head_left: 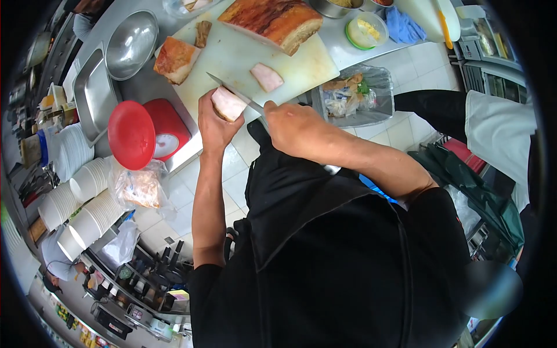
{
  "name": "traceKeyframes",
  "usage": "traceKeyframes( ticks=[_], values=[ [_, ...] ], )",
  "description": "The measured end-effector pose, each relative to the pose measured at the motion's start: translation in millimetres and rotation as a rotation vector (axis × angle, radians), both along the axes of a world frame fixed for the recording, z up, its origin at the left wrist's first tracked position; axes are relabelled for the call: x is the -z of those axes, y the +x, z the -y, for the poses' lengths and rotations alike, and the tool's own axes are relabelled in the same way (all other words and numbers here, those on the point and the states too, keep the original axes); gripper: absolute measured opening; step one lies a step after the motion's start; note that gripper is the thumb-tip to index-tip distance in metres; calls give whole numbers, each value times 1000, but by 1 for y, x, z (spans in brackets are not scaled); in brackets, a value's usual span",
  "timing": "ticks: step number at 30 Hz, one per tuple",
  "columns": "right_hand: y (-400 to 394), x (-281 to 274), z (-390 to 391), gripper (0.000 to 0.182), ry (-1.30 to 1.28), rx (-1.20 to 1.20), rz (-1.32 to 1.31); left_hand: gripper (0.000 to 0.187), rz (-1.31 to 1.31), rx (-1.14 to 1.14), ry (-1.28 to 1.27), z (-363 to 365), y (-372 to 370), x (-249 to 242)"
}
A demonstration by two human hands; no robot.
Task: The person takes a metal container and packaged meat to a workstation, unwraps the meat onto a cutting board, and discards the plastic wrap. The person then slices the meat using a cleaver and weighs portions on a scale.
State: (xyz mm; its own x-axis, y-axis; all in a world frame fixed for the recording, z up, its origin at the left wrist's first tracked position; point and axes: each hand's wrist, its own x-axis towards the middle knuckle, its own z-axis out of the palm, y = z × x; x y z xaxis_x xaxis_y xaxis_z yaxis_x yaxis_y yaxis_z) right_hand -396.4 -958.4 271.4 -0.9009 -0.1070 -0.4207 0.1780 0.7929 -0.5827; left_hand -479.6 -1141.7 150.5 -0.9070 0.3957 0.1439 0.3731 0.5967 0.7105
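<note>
My left hand point(218, 126) holds a piece of pork point(228, 104), its pale cut face turned up, at the near edge of the cutting board point(203, 43). In my right hand point(297, 129) is a knife point(246, 100), gripped by the handle. The blade points to the upper left and overlaps the top of the pork piece in this view. A thin slice of pork point(267, 77) lies flat on the board. Behind it rests a large browned slab of roast pork point(272, 23), with a smaller browned chunk point(177, 60) to the left.
Left of the board stand a red kitchen scale point(165, 136), a metal bowl point(132, 45) and a steel tray point(90, 95). A lined waste bin point(358, 95) sits below the board's right side. Stacked white bowls point(93, 220) stand lower left. Another person's light apron point(502, 130) shows at right.
</note>
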Motion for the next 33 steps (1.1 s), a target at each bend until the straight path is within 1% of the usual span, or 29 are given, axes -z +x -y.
traceKeyframes(
  ticks=[3,4,6,7,9,10,11,12,14,15,16,18,20,21,22,24,25,26,28,29,31,32,33],
  values=[
    [-8,9,5,19,-38,9,0,73,1,-6,27,-1,0,2],
    [-11,21,9,19,-41,11,0,73,1,-7,34,0,0,2],
    [-15,56,23,18,-49,92,-105,73,-2,2,33,2,-1,3],
    [-16,63,28,18,-54,103,-107,73,-11,5,25,3,-2,5],
    [-15,75,30,17,-3,148,-90,73,-24,17,18,3,-4,8],
    [-10,77,30,17,-10,164,-87,74,23,29,32,6,-4,8],
    [-7,78,28,17,-20,161,-121,76,62,43,47,9,-6,7],
    [-11,78,23,18,-24,156,-173,76,42,58,47,11,-13,4],
    [-12,82,17,19,-18,151,-160,77,594,-77,431,30,-12,-7],
    [-13,83,16,20,-9,125,-136,80,734,-43,723,42,-10,-8],
    [-13,82,17,20,-30,112,-157,84,771,10,917,52,-4,-19],
    [-15,81,19,29,-24,182,-117,87,725,83,1119,59,1,-56],
    [-14,94,21,29,11,147,-191,86,632,84,1118,81,-8,-96],
    [-17,85,20,27,19,123,-122,84,564,53,1007,100,-18,-110],
    [-20,75,19,26,35,102,-51,79,508,-111,817,116,-27,-130],
    [-21,74,21,25,30,88,-72,73,306,-326,320,135,-54,-155],
    [-20,75,21,24,43,107,-66,66,260,-397,108,146,-68,-153],
    [-20,77,22,24,43,91,-76,63,259,-373,-59,156,-80,-150],
    [-19,83,22,22,15,126,-106,65,162,-403,-292,158,-88,-144],
    [-19,85,22,22,17,125,-110,65,159,-404,-289,157,-90,-143],
    [-16,88,21,20,-17,142,-178,71,248,-404,-437,152,-92,-144],
    [-15,88,20,20,-12,142,-178,71,250,-402,-432,148,-92,-146],
    [-15,88,20,20,-16,142,-196,72,201,-371,-505,144,-91,-149]
  ],
)
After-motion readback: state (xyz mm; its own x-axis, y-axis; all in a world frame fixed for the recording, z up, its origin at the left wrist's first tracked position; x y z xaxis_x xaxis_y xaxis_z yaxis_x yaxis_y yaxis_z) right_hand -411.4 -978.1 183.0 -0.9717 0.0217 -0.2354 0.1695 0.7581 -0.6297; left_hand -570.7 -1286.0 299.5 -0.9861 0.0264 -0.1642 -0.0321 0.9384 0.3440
